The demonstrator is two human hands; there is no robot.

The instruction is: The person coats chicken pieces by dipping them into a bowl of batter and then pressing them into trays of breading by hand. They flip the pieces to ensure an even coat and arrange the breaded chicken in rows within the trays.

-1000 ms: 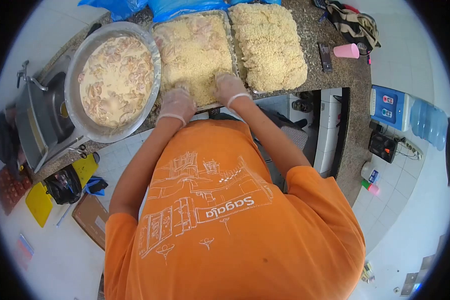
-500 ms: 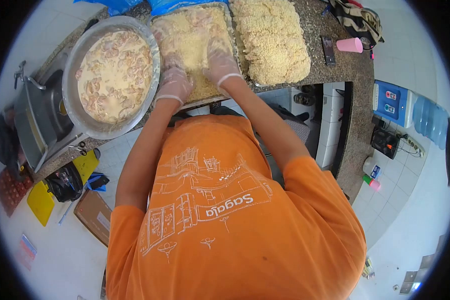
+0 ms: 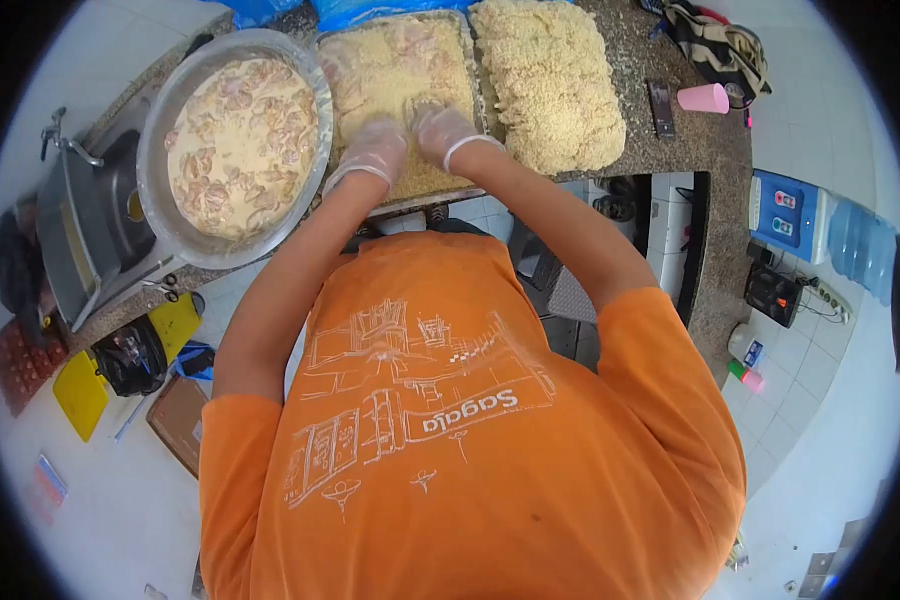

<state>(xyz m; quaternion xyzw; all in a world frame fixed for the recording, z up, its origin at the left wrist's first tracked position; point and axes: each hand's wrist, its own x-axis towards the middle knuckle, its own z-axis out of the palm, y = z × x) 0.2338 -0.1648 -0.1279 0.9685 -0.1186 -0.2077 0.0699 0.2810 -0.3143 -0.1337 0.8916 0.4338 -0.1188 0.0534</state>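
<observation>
Shirt: an orange shirt [image 3: 470,440] with a white line print fills the near half of the view, from 4 to 8 o'clock.
Left hand: the left hand [image 3: 370,152], in a thin clear glove, lies palm down on the crumbs at about 11 o'clock; fingers spread flat, gripping nothing that can be seen.
Right hand: the right hand [image 3: 442,128], gloved the same way, presses down just beside the left, fingers partly sunk in crumbs; whether it closes on a piece beneath, I cannot tell.
Crumb tray: the crumb tray [image 3: 450,195] sits at 12 o'clock on the surface [image 3: 670,140], full of pale breadcrumbs with lighter lumps showing at its far end; its near rim hangs at the surface edge.
Bowl: a wide metal bowl [image 3: 160,240] at 10 o'clock touches the tray's left side and holds a creamy batter with pinkish pieces in it.
Breaded pile: a heap of breaded pieces [image 3: 550,85] at 1 o'clock lies just right of the tray, reaching the near edge.
Open room: bare speckled surface remains only right of the pile, where a pink cup [image 3: 703,98] and a dark phone [image 3: 660,108] lie.
Far: blue plastic bags [image 3: 350,10] line the back edge.
</observation>
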